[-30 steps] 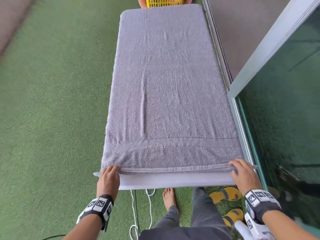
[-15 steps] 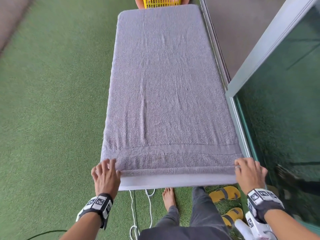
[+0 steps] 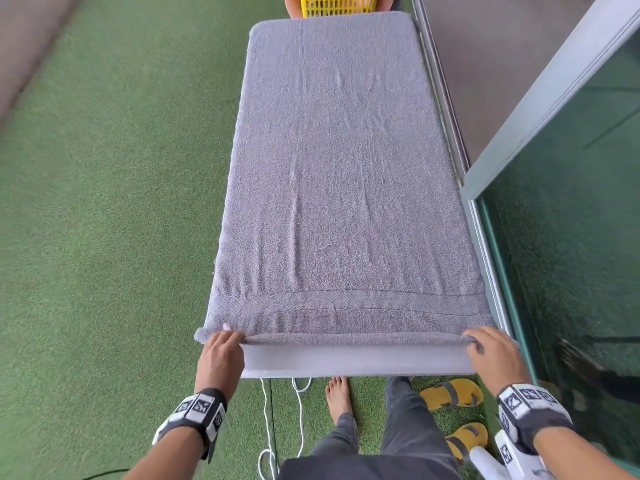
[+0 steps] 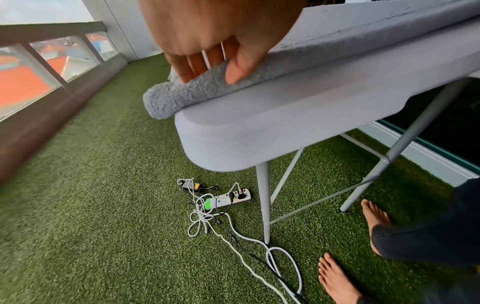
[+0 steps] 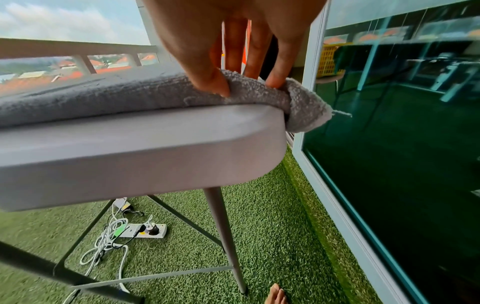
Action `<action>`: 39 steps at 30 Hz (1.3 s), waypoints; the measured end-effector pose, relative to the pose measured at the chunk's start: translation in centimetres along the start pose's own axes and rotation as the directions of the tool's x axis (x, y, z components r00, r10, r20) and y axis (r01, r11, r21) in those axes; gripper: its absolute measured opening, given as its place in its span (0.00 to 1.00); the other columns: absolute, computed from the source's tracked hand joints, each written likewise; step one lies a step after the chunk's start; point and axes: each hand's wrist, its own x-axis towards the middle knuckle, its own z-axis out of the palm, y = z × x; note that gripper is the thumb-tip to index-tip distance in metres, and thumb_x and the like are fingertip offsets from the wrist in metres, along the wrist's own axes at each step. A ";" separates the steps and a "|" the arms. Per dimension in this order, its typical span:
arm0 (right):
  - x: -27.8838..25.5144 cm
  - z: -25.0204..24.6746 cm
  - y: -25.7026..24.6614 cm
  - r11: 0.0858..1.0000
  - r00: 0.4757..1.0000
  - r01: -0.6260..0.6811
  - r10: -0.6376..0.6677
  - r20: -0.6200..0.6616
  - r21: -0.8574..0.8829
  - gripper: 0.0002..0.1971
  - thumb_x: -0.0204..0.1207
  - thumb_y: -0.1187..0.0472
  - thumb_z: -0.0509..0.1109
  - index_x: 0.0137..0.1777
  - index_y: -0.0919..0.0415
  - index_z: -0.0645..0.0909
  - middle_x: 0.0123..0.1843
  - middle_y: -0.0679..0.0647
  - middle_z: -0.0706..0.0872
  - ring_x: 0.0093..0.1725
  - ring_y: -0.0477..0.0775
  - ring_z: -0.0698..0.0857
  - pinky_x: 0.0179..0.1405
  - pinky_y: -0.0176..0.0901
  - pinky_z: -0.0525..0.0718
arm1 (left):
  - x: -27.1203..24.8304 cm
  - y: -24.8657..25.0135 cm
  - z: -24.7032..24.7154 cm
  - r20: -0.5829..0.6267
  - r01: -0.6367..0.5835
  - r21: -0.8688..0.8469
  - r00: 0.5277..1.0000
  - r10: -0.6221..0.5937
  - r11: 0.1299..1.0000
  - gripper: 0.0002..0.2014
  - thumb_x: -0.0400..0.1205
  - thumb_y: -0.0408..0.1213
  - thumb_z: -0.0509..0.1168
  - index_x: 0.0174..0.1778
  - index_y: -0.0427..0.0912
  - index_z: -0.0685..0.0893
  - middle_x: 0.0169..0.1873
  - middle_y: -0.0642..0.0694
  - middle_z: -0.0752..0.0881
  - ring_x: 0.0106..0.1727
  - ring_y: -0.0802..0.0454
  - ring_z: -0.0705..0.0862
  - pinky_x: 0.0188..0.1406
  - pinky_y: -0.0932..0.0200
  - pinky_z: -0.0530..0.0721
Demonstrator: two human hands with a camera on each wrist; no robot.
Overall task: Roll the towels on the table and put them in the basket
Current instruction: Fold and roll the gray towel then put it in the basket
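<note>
Fingers (image 4: 235, 67) of the left hand (image 3: 221, 355) and right hand (image 3: 493, 351) are curled round the near hem of the grey terry towel (image 3: 339, 168), which is spread over the grey plastic desk (image 3: 353, 362), at its near corners.

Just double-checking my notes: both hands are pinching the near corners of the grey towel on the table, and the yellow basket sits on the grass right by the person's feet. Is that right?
Not quite. The basket is beyond the table's far end, not by the feet; the head view shows it. By the feet are yellow sandals. The rest holds: the left hand and right hand pinch the towel's near corners.
</note>
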 end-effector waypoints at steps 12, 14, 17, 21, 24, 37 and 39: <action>0.4 -1.0 -2.1 0.992 0.993 0.082 -0.072 0.096 -0.100 0.15 0.68 0.71 0.72 0.36 0.49 0.72 0.39 0.44 0.73 0.39 0.49 0.75 0.39 0.44 0.74 | -0.1 0.9 -0.3 0.103 -0.033 0.000 0.994 0.033 0.999 0.22 0.60 0.12 0.67 0.41 0.41 0.76 0.35 0.50 0.76 0.34 0.52 0.72 0.35 0.61 0.79; 0.0 -0.6 -2.2 0.988 0.982 0.124 -0.108 0.156 -0.093 0.17 0.65 0.73 0.71 0.39 0.49 0.72 0.42 0.44 0.73 0.42 0.49 0.75 0.44 0.44 0.75 | -1.1 1.0 0.5 0.144 -0.110 -0.054 0.983 0.116 0.993 0.25 0.58 0.13 0.70 0.45 0.41 0.76 0.38 0.49 0.78 0.39 0.54 0.71 0.40 0.68 0.74; -0.4 -0.3 -2.0 0.992 0.991 0.088 -0.078 0.112 -0.088 0.17 0.63 0.73 0.73 0.47 0.54 0.79 0.48 0.49 0.78 0.49 0.54 0.77 0.51 0.51 0.78 | -1.2 0.2 0.7 0.138 -0.096 -0.025 0.986 0.099 0.995 0.20 0.64 0.18 0.72 0.48 0.39 0.79 0.42 0.47 0.82 0.42 0.52 0.74 0.45 0.62 0.77; 0.1 -0.2 -1.5 0.999 0.996 0.023 -0.019 0.083 -0.045 0.18 0.70 0.73 0.71 0.58 0.58 0.85 0.56 0.53 0.85 0.52 0.56 0.83 0.54 0.54 0.83 | 0.1 0.2 0.0 0.148 -0.044 0.016 0.988 0.041 0.999 0.16 0.64 0.16 0.74 0.41 0.39 0.84 0.35 0.48 0.86 0.34 0.50 0.80 0.34 0.55 0.84; 0.9 -1.1 -1.7 0.998 0.991 0.023 -0.015 0.130 -0.058 0.12 0.74 0.68 0.67 0.54 0.56 0.87 0.52 0.50 0.87 0.48 0.50 0.81 0.53 0.43 0.77 | 1.1 0.5 -0.6 0.205 -0.030 0.100 0.979 0.009 0.995 0.11 0.68 0.23 0.74 0.34 0.44 0.82 0.27 0.53 0.83 0.26 0.55 0.75 0.40 0.49 0.82; 2.4 -1.0 -3.1 0.973 0.967 0.110 -0.059 0.247 -0.201 0.13 0.69 0.64 0.69 0.49 0.47 0.73 0.50 0.44 0.74 0.50 0.47 0.75 0.48 0.40 0.72 | 1.9 1.0 0.6 0.171 -0.053 0.088 0.985 0.037 0.995 0.26 0.53 0.14 0.67 0.45 0.40 0.77 0.39 0.47 0.78 0.39 0.52 0.71 0.36 0.56 0.83; 2.5 -0.8 -2.7 0.987 0.974 0.083 -0.051 0.222 -0.138 0.16 0.70 0.64 0.71 0.56 0.48 0.78 0.55 0.45 0.77 0.55 0.48 0.77 0.57 0.44 0.77 | 1.9 0.7 0.7 0.172 -0.033 0.084 0.985 0.018 0.996 0.25 0.55 0.13 0.68 0.44 0.40 0.79 0.40 0.46 0.80 0.41 0.51 0.72 0.38 0.56 0.82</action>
